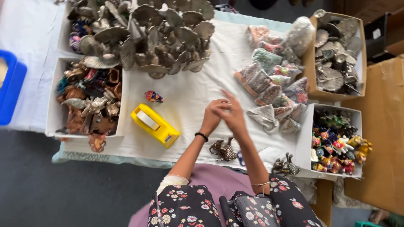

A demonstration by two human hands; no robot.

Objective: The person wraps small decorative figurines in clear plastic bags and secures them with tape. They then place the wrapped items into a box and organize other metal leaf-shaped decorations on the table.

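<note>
While both hands meet above the white cloth, I read the left hand (212, 110) and the right hand (232, 114) as pressed fingertip to fingertip over the middle of the table (189, 90), a little nearer its front edge than its back; the fingers are pinched together around something too small for me to make out, so I cannot tell what, if anything, they grip.

Nearest to them lies the small metal figure (223, 150), close to the front edge, just below the wrists and between the two forearms; its long axis runs roughly along that edge, left to right; the right forearm passes closest beside it, though either hand would have to draw back toward the body to reach it. A second metal figure (285, 166) sits further right along the same edge, beside the white box of coloured figurines (305, 138), clearly on the right hand's side.

Left of the hands, well apart, the yellow tape dispenser (155, 125) lies slanted, its long axis running from upper left to lower right; the left hand is the nearer one. Right of the hands, the packets of beads (273, 82) are heaped toward the right edge, near the right hand's fingertips but not touching them.
</note>
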